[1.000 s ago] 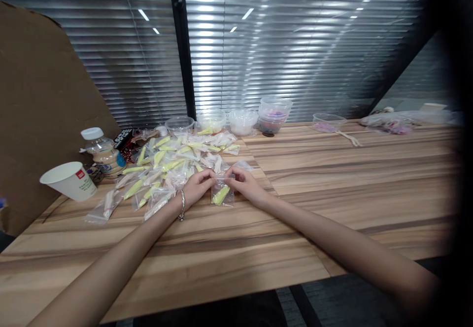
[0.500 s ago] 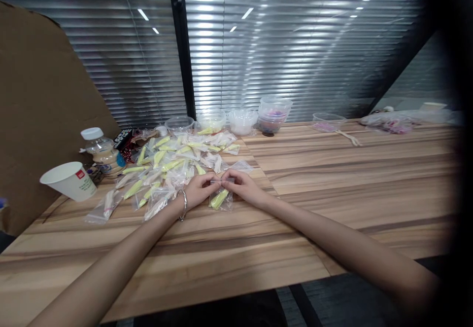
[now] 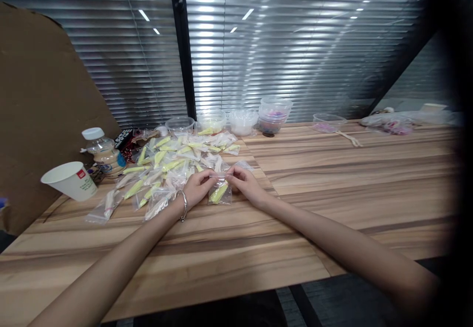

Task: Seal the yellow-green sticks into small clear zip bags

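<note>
A: Obs, head view. Left hand (image 3: pixel 197 188) and right hand (image 3: pixel 247 183) both pinch the top edge of one small clear bag (image 3: pixel 220 192), fingertips pressed together on its mouth strip. Bag holds a yellow-green piece, lower end resting on the bench (image 3: pixel 332 169), just in front of the pile of filled bags (image 3: pixel 173 162).

B: Risks?

A: Judgement only. Thin film, so a pinch may slip and leave the mouth part open; contents could slide out. Can't tell if the strip is sealed, too small at this res. Left wrist w/ bracelet (image 3: pixel 183 204) touches or nearly touches the nearest bags of the pile; a sweep left could drag them. The paper cup (image 3: pixel 70 180) lies tilted near the left bench edge, beside the bottle (image 3: pixel 104 155); a stray elbow could knock either.

B: Room to move?

A: Right side of bench bare and wide, well apart from the plastic tubs (image 3: pixel 240 120) along the back by the blinds. Near edge has bare wood under both forearms. Left is tight: pile, cup, bottle, then the cardboard sheet (image 3: pixel 40 105) standing up.
</note>
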A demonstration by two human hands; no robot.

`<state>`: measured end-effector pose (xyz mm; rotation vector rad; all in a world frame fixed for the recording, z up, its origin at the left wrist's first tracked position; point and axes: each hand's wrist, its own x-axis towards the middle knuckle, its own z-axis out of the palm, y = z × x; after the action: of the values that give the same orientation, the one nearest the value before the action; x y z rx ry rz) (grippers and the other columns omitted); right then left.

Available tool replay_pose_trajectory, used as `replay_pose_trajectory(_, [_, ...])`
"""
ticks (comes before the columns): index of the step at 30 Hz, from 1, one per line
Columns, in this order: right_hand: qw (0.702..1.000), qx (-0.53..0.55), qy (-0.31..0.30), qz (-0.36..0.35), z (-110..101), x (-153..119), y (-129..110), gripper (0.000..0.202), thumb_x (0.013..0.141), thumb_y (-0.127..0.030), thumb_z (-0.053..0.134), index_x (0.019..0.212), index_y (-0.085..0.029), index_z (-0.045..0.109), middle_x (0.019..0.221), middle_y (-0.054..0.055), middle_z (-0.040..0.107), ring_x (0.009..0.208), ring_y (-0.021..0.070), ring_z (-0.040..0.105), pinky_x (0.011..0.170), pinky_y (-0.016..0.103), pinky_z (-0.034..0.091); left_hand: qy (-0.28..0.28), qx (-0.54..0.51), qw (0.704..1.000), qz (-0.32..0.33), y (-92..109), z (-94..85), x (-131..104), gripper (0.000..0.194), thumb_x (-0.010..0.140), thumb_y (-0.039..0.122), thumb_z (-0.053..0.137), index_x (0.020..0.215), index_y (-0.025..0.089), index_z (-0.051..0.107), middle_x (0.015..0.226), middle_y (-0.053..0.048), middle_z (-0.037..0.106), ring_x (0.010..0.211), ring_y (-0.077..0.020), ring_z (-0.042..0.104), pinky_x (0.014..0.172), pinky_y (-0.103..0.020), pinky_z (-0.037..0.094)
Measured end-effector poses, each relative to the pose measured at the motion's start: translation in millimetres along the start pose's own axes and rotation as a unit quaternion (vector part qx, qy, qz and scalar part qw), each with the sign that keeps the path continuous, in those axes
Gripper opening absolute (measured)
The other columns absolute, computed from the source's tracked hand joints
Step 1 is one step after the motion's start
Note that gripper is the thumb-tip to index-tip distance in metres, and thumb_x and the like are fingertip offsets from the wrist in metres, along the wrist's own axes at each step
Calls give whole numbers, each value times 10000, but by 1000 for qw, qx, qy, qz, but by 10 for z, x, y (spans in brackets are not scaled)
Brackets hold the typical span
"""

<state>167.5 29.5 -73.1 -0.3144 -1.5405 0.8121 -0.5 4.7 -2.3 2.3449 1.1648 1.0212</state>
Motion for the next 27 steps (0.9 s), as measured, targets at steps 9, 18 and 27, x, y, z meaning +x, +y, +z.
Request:
replay_pose_trajectory(9, [999, 2, 37, -32, -18, -23, -93, 226, 845, -389, 498, 786, -170, 497, 738, 3, 476, 675, 115, 436, 632, 239, 353, 63, -50, 997, 3, 4, -35, 13, 251, 730, 376, 499, 691, 137, 561, 692, 23, 545, 683, -27, 470, 686, -146, 365])
replay_pose_trajectory(18, [996, -14, 63, -59, -24, 0, -36, 202, 840, -338, 523, 756, -162, 470, 735, -3, 448, 687, 108, 421, 646, 231, 345, 53, -107, 993, -12, 1, -26, 19, 322, 703, 447, 558, 814, 145, 578, 818, 3, 588, 762, -41, 506, 739, -145, 416])
replay_pose_trajectory(27, [992, -103, 29, -64, 11, -49, -72, 216, 844, -374, 512, 836, -159, 518, 763, 12, 492, 691, 117, 448, 625, 236, 360, 8, -92, 996, -21, 11, -17, 7, 386, 692, 467, 586, 900, 144, 622, 910, -26, 633, 824, -60, 551, 775, -157, 428])
